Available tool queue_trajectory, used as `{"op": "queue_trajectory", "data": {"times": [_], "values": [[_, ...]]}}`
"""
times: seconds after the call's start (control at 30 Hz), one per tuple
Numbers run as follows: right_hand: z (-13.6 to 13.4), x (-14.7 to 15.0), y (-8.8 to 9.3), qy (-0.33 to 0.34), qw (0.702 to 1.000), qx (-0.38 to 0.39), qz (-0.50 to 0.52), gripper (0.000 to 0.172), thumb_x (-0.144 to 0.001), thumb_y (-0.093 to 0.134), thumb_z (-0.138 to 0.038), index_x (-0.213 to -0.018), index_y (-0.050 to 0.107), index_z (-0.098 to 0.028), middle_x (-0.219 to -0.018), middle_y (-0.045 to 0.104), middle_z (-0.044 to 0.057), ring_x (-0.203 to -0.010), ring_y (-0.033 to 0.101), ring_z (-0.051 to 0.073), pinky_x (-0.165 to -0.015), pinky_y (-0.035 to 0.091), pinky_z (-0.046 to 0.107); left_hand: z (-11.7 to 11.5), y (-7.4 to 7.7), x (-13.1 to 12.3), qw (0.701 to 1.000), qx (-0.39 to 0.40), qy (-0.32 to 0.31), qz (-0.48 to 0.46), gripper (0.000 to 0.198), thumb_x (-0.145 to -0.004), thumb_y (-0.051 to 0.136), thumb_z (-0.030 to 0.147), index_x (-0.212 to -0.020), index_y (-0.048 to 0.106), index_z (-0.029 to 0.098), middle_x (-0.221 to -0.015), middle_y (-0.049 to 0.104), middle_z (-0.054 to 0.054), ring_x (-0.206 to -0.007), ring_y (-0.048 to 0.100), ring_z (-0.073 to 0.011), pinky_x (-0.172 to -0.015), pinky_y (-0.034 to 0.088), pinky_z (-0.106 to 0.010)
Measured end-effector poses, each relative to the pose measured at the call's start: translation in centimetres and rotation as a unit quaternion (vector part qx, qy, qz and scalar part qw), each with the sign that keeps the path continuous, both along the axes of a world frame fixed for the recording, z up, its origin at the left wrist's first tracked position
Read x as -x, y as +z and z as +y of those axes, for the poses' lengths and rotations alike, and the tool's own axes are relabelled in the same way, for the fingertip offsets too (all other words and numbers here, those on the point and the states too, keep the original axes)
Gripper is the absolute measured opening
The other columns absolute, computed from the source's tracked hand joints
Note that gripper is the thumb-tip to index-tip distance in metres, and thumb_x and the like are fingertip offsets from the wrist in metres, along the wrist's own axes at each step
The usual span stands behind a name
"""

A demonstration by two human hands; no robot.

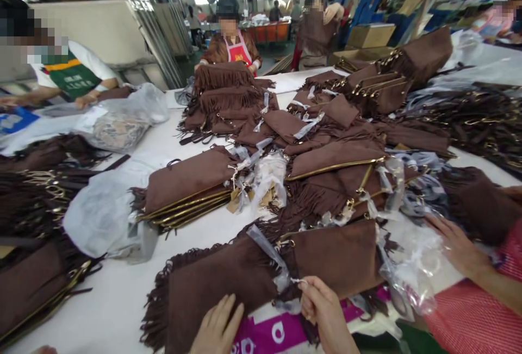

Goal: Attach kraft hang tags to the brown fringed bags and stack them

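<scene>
My left hand (pixel 218 324) lies with fingers stretched out on the lower edge of a brown fringed bag (pixel 220 269). My right hand (pixel 324 310) pinches a thin white string (pixel 297 280) at the end of a clear plastic wrapping (pixel 267 248). That wrapping lies across the gap between the fringed bag and a second brown bag (pixel 336 256) to its right. Fringe spreads from the first bag's left side. Purple-and-white printed plastic (pixel 277 332) shows below both hands.
Stacked brown pouches with gold zips (pixel 190 185) and a heap of more bags (pixel 334 158) cover the table (pixel 183 250). A filled plastic bag (pixel 101 212) stands left. At right is a co-worker's hand (pixel 460 245); other people (pixel 232 44) work across the table.
</scene>
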State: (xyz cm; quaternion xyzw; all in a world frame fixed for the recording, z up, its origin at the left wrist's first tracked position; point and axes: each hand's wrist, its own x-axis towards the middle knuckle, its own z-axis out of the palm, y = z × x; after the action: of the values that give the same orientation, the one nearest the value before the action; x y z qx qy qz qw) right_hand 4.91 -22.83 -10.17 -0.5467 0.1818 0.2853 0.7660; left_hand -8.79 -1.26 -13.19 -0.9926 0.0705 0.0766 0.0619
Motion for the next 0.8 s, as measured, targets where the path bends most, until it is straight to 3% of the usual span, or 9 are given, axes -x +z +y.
{"op": "queue_trajectory", "data": {"times": [0.07, 0.13, 0.23, 0.33, 0.47, 0.6, 0.73, 0.8], "values": [[0.1, -0.2, 0.4, -0.004, 1.0, 0.005, -0.002, 0.035, -0.064, 0.068, -0.047, -0.062, 0.05, -0.017, -0.042, 0.032, -0.01, -0.041, 0.024, 0.006, -0.042, 0.022, 0.02, -2.5, -0.8, -2.8, 0.995, 0.055, -0.08, -0.008, 0.061, -0.071, 0.037, 0.0, -0.128, 0.042, 0.019, -0.131, 0.047, -0.01, -0.121, 0.043, -0.0252, -0.094, 0.043, -0.037], [0.2, -0.4, 0.7, -0.003, 1.0, 0.013, -0.005, 0.036, -0.063, 0.068, -0.049, -0.062, 0.05, -0.017, -0.042, 0.032, -0.01, -0.041, 0.024, 0.006, -0.042, 0.021, 0.02, -4.2, -1.7, -5.3, 0.988, 0.108, -0.109, 0.021, 0.061, -0.073, 0.04, 0.006, -0.133, 0.032, 0.013, -0.137, 0.037, -0.015, -0.127, 0.033, -0.0304, -0.099, 0.036, -0.046], [0.0, -0.3, 0.9, 0.001, 0.999, 0.034, -0.018, 0.037, -0.063, 0.067, -0.05, -0.061, 0.05, -0.018, -0.043, 0.033, -0.009, -0.042, 0.026, 0.007, -0.042, 0.021, 0.021, -5.4, -2.4, -8.0, 0.98, 0.155, -0.097, 0.079, 0.06, -0.077, 0.043, 0.017, -0.134, 0.026, 0.01, -0.137, 0.035, -0.02, -0.128, 0.028, -0.0355, -0.101, 0.027, -0.056], [-0.3, 0.0, 0.7, 0.002, 0.998, 0.056, -0.036, 0.037, -0.066, 0.066, -0.051, -0.062, 0.05, -0.018, -0.044, 0.034, -0.009, -0.043, 0.028, 0.008, -0.044, 0.023, 0.021, -5.3, -2.0, -9.3, 0.977, 0.156, -0.088, 0.112, 0.048, -0.082, 0.038, 0.017, -0.13, 0.034, 0.012, -0.13, 0.043, -0.019, -0.124, 0.034, -0.033, -0.1, 0.028, -0.055], [-0.5, 0.3, 0.5, -0.005, 0.998, 0.057, -0.041, 0.038, -0.066, 0.065, -0.052, -0.063, 0.05, -0.018, -0.044, 0.033, -0.009, -0.044, 0.027, 0.008, -0.044, 0.024, 0.022, -5.3, -0.2, -10.3, 0.972, 0.136, -0.093, 0.167, 0.044, -0.081, 0.037, 0.011, -0.125, 0.039, 0.004, -0.126, 0.044, -0.025, -0.123, 0.035, -0.0344, -0.094, 0.034, -0.054], [-0.2, 0.2, 0.9, -0.01, 0.998, 0.049, -0.04, 0.039, -0.065, 0.066, -0.054, -0.062, 0.05, -0.018, -0.044, 0.032, -0.009, -0.043, 0.027, 0.008, -0.044, 0.024, 0.021, -5.1, 1.7, -11.4, 0.955, 0.211, 0.002, 0.21, 0.041, -0.067, 0.041, 0.002, -0.106, 0.053, 0.003, -0.112, 0.053, -0.024, -0.112, 0.044, -0.0346, -0.086, 0.038, -0.05], [0.4, -0.2, 1.7, -0.002, 0.998, 0.036, -0.051, 0.039, -0.066, 0.065, -0.054, -0.063, 0.051, -0.018, -0.044, 0.032, -0.009, -0.043, 0.027, 0.008, -0.045, 0.026, 0.021, -2.9, 4.8, -13.1, 0.932, 0.284, 0.101, 0.2, 0.04, -0.059, 0.037, 0.001, -0.09, 0.059, 0.011, -0.091, 0.063, -0.012, -0.088, 0.057, -0.0233, -0.076, 0.043, -0.035], [0.8, -0.2, 2.3, 0.009, 0.998, 0.025, -0.065, 0.039, -0.068, 0.063, -0.055, -0.065, 0.052, -0.018, -0.043, 0.032, -0.009, -0.043, 0.028, 0.008, -0.044, 0.027, 0.021, -1.4, 7.0, -13.8, 0.892, 0.373, 0.16, 0.199, 0.044, -0.054, 0.038, 0.003, -0.092, 0.057, 0.013, -0.087, 0.065, -0.006, -0.079, 0.059, -0.0174, -0.066, 0.043, -0.025]]}}
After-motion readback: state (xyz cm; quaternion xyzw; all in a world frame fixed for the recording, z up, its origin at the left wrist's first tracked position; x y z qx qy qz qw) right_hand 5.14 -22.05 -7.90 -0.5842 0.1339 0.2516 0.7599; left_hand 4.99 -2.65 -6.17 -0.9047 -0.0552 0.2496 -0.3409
